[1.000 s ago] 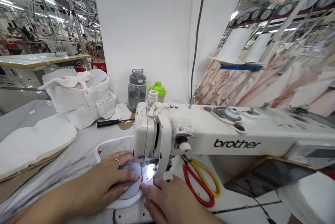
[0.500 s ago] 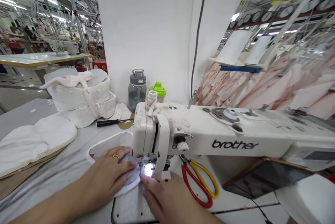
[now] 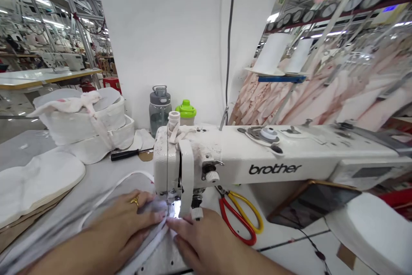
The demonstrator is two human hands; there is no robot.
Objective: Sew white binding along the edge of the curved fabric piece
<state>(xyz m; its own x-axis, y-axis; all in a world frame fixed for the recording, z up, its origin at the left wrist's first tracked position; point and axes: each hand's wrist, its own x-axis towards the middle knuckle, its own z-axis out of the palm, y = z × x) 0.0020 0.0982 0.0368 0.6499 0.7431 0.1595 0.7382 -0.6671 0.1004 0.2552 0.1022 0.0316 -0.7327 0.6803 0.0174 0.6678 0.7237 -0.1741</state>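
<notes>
A light grey fabric piece point(image 3: 119, 187) with a white edging lies under the needle end of a white brother sewing machine point(image 3: 233, 174). My left hand point(image 3: 124, 228), a ring on one finger, rests on the piece left of the needle, its fingers stretched towards the lit presser area point(image 3: 175, 208). On the other side, my right hand point(image 3: 206, 236) has its fingertips closed on the edge of the piece, right at the needle. The machine head hides some of its fingers. Part of the fabric is covered by my left hand and forearm.
Red-and-yellow-handled pliers point(image 3: 241, 215) lie beneath the machine arm, near a leaning phone point(image 3: 310, 204). Stacked white pieces point(image 3: 38, 176), tied bundles point(image 3: 80, 120) and a black-handled screwdriver point(image 3: 125, 154) are on the left. Behind the machine stand a grey bottle point(image 3: 160, 110) and a green-lidded cup point(image 3: 186, 112).
The fabric piece has turned under the needle, and its white edging now curves further left and towards me. Both hands stay beside the needle. The whole view has shifted slightly.
</notes>
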